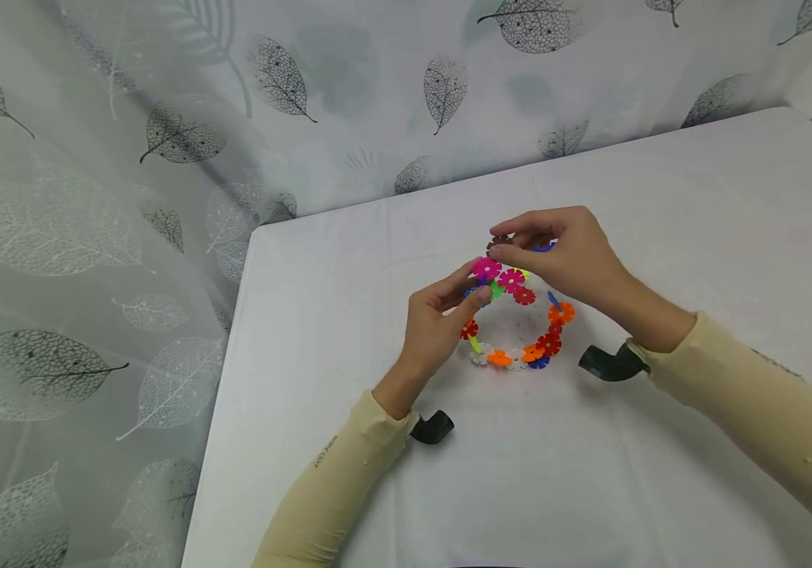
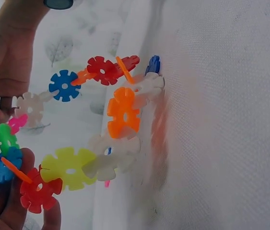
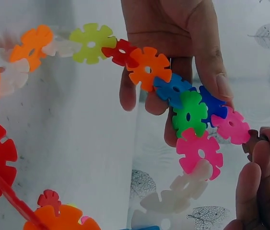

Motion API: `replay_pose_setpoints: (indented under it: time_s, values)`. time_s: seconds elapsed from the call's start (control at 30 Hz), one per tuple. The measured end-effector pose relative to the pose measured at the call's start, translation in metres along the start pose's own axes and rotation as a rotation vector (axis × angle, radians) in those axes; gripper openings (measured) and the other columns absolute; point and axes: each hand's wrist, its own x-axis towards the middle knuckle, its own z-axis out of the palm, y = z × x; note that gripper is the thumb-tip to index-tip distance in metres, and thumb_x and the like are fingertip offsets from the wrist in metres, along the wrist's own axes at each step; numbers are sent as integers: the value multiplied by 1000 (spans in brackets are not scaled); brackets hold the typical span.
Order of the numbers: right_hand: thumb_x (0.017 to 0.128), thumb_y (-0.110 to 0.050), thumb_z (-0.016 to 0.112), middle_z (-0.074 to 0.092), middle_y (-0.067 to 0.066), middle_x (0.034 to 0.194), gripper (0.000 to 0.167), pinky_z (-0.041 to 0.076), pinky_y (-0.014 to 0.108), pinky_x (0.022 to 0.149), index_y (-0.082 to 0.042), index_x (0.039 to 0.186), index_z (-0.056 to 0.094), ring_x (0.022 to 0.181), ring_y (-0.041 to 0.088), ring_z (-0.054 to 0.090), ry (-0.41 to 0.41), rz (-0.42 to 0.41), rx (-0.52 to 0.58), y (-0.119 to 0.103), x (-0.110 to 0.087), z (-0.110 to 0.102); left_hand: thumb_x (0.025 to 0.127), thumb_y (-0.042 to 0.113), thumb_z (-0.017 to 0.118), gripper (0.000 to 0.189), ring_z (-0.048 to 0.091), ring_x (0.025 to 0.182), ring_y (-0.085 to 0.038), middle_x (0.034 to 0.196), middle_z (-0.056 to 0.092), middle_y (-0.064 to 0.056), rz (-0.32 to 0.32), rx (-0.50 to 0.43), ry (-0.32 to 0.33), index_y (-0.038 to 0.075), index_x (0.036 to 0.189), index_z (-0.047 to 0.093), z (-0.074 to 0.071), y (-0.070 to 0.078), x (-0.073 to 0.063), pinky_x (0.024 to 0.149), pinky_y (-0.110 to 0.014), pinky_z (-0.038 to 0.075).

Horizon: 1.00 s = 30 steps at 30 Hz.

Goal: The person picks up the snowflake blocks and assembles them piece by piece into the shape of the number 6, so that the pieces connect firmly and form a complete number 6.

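Observation:
A ring of notched plastic flower discs [image 1: 549, 343], linked edge to edge in several colours, stands over the white table. My left hand [image 1: 434, 323] grips it at the far left, thumb in front and fingers behind the blue disc [image 3: 174, 89] and green disc [image 3: 190, 114]. My right hand [image 1: 572, 248] pinches a brown flower disc [image 1: 499, 243] between thumb and fingertips. In the right wrist view, the brown disc's edge meets a pink disc [image 3: 230, 125] that sticks out from the ring; whether they are slotted together cannot be told.
A white cloth covers the table [image 1: 320, 331]. Behind it and at the left hangs a leaf-patterned curtain [image 1: 349, 95]. Dark curved pieces, one at the left cuff [image 1: 432, 427] and one at the right cuff [image 1: 613, 363], jut out below the wrists.

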Motion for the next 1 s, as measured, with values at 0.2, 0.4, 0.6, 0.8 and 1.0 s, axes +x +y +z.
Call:
replay_pose_setpoints:
  time_s: [0.2, 0.4, 0.6, 0.8, 1.0]
  values:
    - [89, -27, 80, 73, 2, 89, 29, 49, 25, 71, -14, 115, 78, 85, 17, 62, -28, 17, 5, -3, 1, -1, 100, 15, 66, 43, 72, 101, -19, 123, 71, -10, -3, 5, 0, 11, 142, 60, 0, -1, 0, 86, -35, 58]
    - [93, -23, 75, 74, 2, 105, 30, 50, 25, 71, -14, 122, 75, 89, 18, 62, -89, -12, 39, -1, 1, -3, 100, 14, 65, 43, 72, 102, -20, 125, 70, -10, 3, 7, -2, 11, 143, 60, 1, -2, 0, 87, -35, 58]
    - [97, -21, 71, 71, -2, 116, 29, 49, 26, 78, -18, 125, 74, 99, 13, 61, -109, -48, 40, 3, 0, -2, 99, 11, 66, 43, 70, 108, -23, 125, 70, -12, 5, -3, 13, 9, 142, 60, 2, -2, 1, 87, -33, 58]
    - [96, -20, 72, 74, 0, 116, 30, 51, 24, 77, -16, 126, 74, 97, 10, 64, -79, -74, 31, 9, -1, 3, 98, 10, 67, 44, 67, 116, -27, 127, 69, -12, -16, -82, 15, 7, 141, 60, 3, -4, 1, 91, -34, 56]
    - [95, -20, 74, 75, 1, 114, 29, 51, 23, 77, -14, 123, 75, 94, 9, 65, -61, -49, 38, 18, -1, 8, 98, 11, 67, 45, 65, 119, -22, 132, 66, -10, -84, -115, 26, 8, 142, 59, 4, -5, -2, 93, -33, 54]
